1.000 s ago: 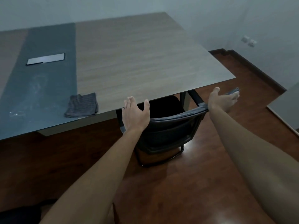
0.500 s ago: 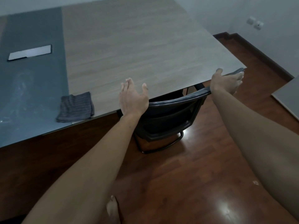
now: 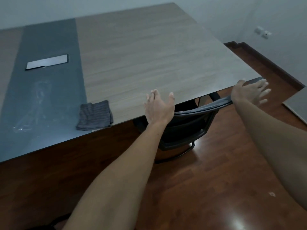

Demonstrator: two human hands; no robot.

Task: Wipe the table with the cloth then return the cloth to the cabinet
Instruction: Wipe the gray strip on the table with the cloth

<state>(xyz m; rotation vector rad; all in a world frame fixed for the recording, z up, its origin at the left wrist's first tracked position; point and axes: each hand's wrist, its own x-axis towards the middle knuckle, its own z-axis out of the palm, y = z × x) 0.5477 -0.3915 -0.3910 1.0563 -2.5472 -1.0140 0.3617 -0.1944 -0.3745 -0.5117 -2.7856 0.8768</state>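
Wooden table (image 3: 149, 55) with a grey centre strip, seen from above.
Both hands have lifted off the black chair (image 3: 187, 123) tucked beneath: left hand (image 3: 158, 108) and right hand (image 3: 249, 92) hover empty, fingers spread. Folded grey cloth (image 3: 94, 115) waits untouched at the near edge, so wiping can start.

One table (image 3: 149, 63); one cloth (image 3: 94, 115); one chair (image 3: 187, 128); two hands, left hand (image 3: 158, 108), right hand (image 3: 249, 92)

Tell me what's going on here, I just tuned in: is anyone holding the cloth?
No. The folded grey cloth lies untouched at the near edge of the table, where its dark strip meets the wood part. Both hands are open: the left hand and the right hand are at the backrest of the black chair tucked under the table. Smudges show on the dark strip.
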